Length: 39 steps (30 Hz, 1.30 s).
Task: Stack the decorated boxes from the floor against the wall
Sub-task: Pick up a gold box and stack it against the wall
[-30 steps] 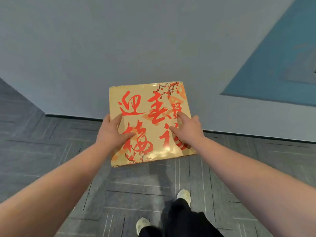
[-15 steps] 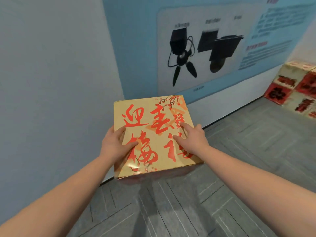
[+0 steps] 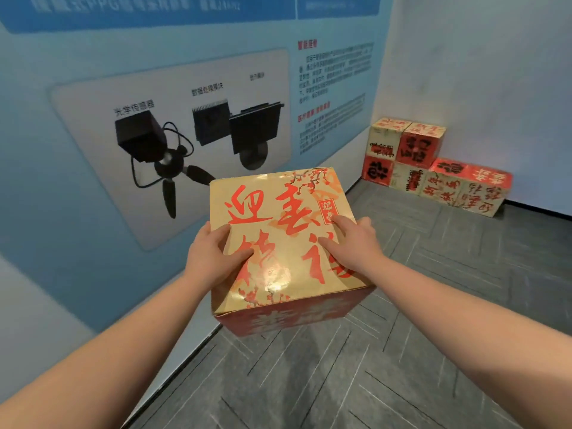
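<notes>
Two hands carry one decorated box (image 3: 288,243) at about waist height, clear of the floor (image 3: 402,351): the left hand (image 3: 213,258) clasps its left edge with the thumb on the lid, and the right hand (image 3: 353,243) lies on the right of the lid, fingers bending over the far side. Such a two-sided hold probably keeps the lid level during the carry. Beyond the grip and well apart, the stacked boxes (image 3: 427,162) stand in the corner; the carried box looks nearly square, its far edge and the tops of its red characters pointing ahead.
</notes>
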{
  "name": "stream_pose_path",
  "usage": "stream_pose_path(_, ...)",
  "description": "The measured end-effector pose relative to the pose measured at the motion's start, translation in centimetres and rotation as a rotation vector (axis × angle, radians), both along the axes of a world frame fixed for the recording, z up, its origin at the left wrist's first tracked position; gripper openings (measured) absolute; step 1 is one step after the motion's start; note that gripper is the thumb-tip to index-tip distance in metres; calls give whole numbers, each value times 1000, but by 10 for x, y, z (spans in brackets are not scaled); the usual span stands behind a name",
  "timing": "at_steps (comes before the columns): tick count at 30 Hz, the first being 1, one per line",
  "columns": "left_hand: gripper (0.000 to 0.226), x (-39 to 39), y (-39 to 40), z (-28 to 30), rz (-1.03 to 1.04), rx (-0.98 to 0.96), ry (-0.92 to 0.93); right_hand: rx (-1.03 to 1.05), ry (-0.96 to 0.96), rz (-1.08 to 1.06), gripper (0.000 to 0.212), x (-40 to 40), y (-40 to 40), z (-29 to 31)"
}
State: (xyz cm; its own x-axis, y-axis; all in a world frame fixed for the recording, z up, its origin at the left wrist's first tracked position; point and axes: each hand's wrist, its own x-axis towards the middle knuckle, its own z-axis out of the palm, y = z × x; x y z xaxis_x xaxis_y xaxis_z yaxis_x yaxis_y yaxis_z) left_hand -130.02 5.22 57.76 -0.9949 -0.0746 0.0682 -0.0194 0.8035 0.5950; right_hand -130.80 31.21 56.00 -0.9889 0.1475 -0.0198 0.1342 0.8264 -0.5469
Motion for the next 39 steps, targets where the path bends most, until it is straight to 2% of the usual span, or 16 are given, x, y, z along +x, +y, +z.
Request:
stream_pose_path(4, 82, -51, 31, -3, -56, -2, -23, -18, -20, -63, 70, -25, 34, 2)
stream_pose_path(6, 82, -154, 80, -13, -210, -12, -39, -23, 4, -236, 69, -89, 77, -7)
stream_pose_path(9, 81, -173, 97, -8, -232, -14, -15, -15, 0, -245, 69, -98, 91, -6)
stream_pose_path(16, 78, -332, 197, 10, -520, 21, 45, 24, 25, -513, 67, -193, 167, 25)
stream_pose_path(23, 80, -437, 307, 6, -674, 32, 30, 36, 16, -687, 66, -264, 257, 21)
stream_pose_path(39, 75, -669, 541, 19, -688, -41, 26, -23, 16, -682, 64, -504, 492, 13)
